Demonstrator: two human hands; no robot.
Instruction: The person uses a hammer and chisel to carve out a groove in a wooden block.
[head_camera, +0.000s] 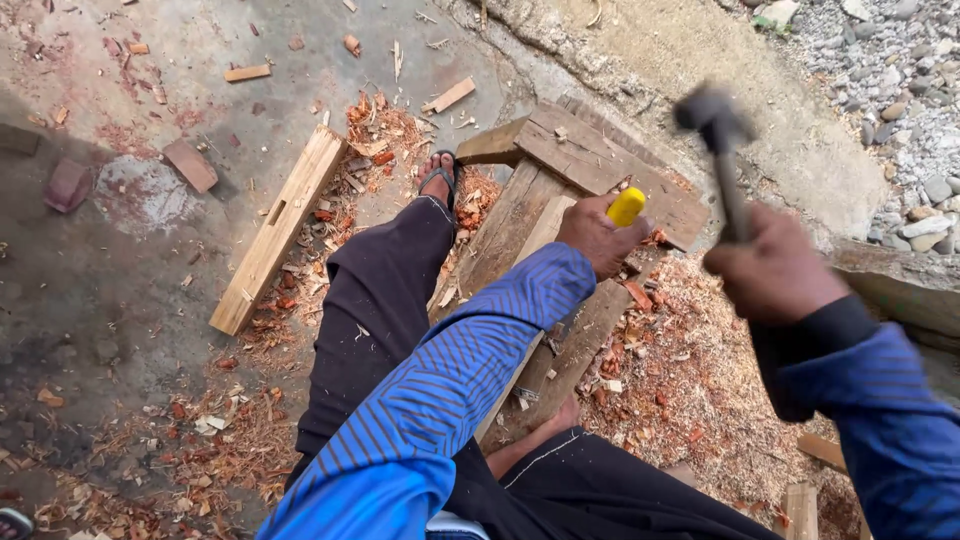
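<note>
Gripping a yellow-handled chisel, left hand has fingers clamped round the handle, tool set against the plank at scene centre. Right hand sits to the right, fingers clamped on a hammer raised and motion-blurred, head up toward the far side. Plank lies on a wooden frame. Red shavings cover the floor near right. Loose slotted board lies left, well apart. Sandalled foot rests at the plank's far end.

Daylit concrete floor strewn with reddish wood chips, gravel beyond.
</note>
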